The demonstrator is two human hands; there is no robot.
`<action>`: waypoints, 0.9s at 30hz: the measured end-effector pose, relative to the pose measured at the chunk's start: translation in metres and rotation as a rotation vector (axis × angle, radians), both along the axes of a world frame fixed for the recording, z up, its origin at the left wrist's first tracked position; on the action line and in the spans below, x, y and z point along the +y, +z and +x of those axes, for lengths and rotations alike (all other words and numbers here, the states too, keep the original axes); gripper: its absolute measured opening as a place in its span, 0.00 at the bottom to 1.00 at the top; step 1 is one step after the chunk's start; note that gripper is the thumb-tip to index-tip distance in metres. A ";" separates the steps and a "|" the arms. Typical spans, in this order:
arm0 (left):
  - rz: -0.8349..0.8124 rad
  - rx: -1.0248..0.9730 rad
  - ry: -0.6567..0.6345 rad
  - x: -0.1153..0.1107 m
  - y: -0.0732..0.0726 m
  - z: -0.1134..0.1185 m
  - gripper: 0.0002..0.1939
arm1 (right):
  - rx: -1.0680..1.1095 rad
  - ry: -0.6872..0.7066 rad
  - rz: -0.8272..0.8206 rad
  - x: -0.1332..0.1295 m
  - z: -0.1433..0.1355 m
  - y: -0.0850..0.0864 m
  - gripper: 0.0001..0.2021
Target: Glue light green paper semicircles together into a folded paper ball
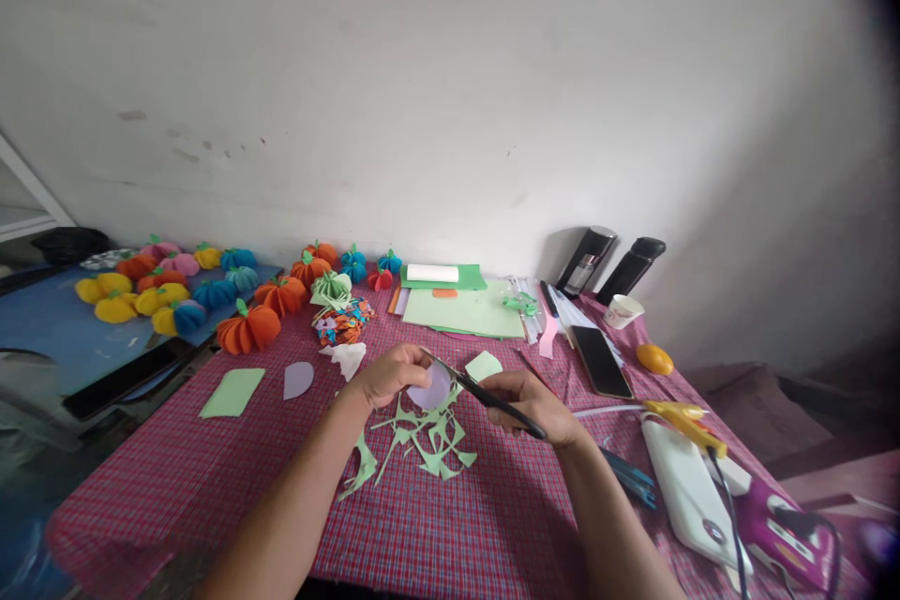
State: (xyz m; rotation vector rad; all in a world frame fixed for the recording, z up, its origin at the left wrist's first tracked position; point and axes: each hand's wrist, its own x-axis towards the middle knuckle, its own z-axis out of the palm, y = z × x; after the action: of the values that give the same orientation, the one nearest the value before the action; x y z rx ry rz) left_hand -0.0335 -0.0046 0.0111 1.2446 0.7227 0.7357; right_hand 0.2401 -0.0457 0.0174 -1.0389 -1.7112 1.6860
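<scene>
Near the middle of the checked cloth, my left hand [395, 375] pinches a rounded lilac paper piece [430, 388] by its upper left edge. Black-handled scissors [492, 398] are in my right hand [532, 405], their blades pointing up and left across the top of the lilac paper. Light green paper scraps [440, 441] lie under and in front of the hands. A small light green piece [484, 365] rests just behind the scissors. To the left lie another lilac piece [299, 381] and a light green sheet [232, 393].
Paper pumpkins [248, 328] in several colours fill the back left. Stacked paper sheets [464, 309] lie at the back. On the right are a phone [601, 362], two dark bottles [587, 261], a paper cup [622, 311], a yellow glue gun [685, 427] and a white power bank [693, 492].
</scene>
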 end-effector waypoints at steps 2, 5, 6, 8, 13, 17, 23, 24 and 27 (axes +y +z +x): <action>-0.001 -0.001 0.007 0.000 0.000 0.000 0.04 | -0.002 0.008 -0.002 0.000 0.000 0.001 0.18; -0.010 0.005 -0.009 0.001 -0.002 -0.001 0.05 | -0.021 0.014 -0.008 -0.001 0.000 0.002 0.19; -0.012 0.009 -0.018 0.001 -0.002 -0.001 0.05 | -0.023 0.012 -0.007 -0.001 0.001 0.003 0.19; -0.006 0.016 -0.008 0.002 -0.004 -0.001 0.05 | 0.000 -0.027 0.014 0.000 0.001 0.002 0.18; 0.003 -0.029 0.158 0.003 -0.006 -0.002 0.09 | 0.183 -0.304 0.093 0.006 -0.001 -0.005 0.18; 0.046 -0.189 0.344 0.006 -0.006 0.001 0.14 | -0.011 -0.372 0.164 0.008 -0.012 -0.014 0.16; 0.055 -0.372 0.557 0.011 -0.004 0.007 0.14 | -0.764 -0.284 0.622 -0.011 -0.050 -0.024 0.08; 0.053 -0.374 0.581 0.011 -0.004 0.008 0.14 | -0.833 -0.238 0.670 -0.016 -0.056 -0.025 0.09; 0.032 -0.376 0.621 0.012 -0.004 0.009 0.16 | -0.947 -0.139 0.752 -0.027 -0.070 -0.025 0.10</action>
State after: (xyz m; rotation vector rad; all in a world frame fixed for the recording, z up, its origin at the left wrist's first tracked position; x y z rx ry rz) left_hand -0.0242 0.0074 0.0067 0.8648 0.7873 1.4510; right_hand 0.1702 -0.0728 -0.0075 -1.5925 -2.4369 0.2938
